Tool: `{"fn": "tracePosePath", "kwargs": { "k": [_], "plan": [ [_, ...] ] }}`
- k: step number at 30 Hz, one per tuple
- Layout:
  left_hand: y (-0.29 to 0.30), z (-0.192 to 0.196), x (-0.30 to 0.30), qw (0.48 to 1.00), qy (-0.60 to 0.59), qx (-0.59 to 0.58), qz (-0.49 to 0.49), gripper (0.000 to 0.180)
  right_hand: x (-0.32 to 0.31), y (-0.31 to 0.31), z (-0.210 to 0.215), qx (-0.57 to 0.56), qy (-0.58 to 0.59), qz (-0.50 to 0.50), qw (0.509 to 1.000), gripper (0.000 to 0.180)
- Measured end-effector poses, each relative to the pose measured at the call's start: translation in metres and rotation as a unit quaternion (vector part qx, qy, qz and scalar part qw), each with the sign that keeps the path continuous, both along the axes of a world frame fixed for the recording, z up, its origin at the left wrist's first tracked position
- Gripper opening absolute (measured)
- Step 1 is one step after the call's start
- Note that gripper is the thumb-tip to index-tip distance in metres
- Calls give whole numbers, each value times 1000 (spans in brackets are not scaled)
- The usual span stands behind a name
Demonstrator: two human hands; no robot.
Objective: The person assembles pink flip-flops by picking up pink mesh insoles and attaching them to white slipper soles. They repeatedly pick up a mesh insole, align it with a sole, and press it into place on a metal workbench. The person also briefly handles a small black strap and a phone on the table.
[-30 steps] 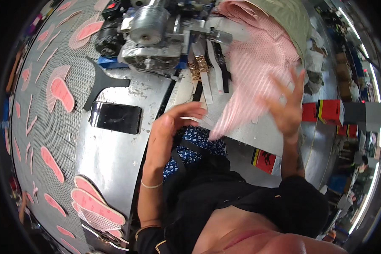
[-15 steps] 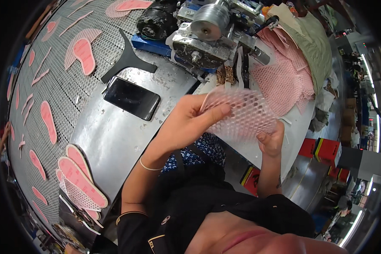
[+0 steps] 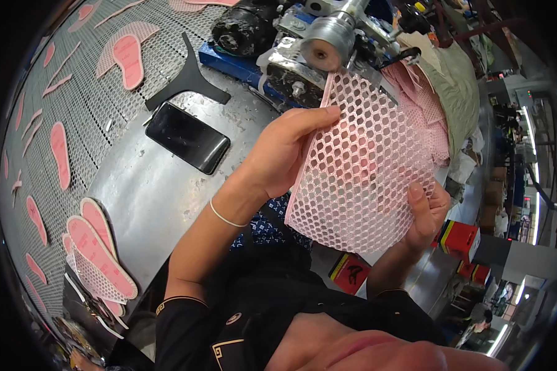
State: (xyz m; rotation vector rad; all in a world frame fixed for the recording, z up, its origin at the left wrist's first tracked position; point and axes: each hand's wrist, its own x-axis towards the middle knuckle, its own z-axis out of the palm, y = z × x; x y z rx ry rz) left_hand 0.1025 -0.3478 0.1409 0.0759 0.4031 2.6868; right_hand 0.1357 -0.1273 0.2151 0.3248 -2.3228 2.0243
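A pink mesh fabric piece [image 3: 359, 179] with honeycomb holes is spread out in front of me, one straight folded-looking edge at its left. My left hand [image 3: 288, 148] grips that left edge, thumb on the near face and the other fingers hidden behind. At the lower right of the mesh, my right hand [image 3: 427, 213] pinches the fabric with its thumb in front. The top corner of the mesh overlaps the view of a machine with a round metal wheel [image 3: 328, 46]; whether they touch I cannot tell.
More pink mesh pieces [image 3: 418, 99] are heaped beside a greenish cloth [image 3: 455, 93]. A black phone [image 3: 189, 139] lies on the metal table [image 3: 148, 191]. Pink insoles [image 3: 96, 247] are stacked at its left edge. Beyond runs a mesh belt [image 3: 105, 114] carrying several pink pieces. Red boxes [image 3: 458, 238] stand right.
The mesh piece was bunched and tilted; now it is opened out flat and facing me. My right hand has moved right and slightly down, and the view has shifted a little.
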Motion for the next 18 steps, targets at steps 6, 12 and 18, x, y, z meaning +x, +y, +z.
{"fn": "tracePosePath", "kwargs": {
  "k": [6, 12, 18],
  "plan": [
    [-26, 15, 12, 988, -10, -105, 109, 29, -21, -36, -4, -17, -56, 43, 997, 23],
    [-50, 1, 51, 921, -14, -301, 248, 26, -47, -76, -14, 37, -75, 103, 991, 22],
    [-23, -15, 97, 855, -30, -400, 329, 24, -48, -82, -17, 182, -67, 79, 978, 17]
  ]
}}
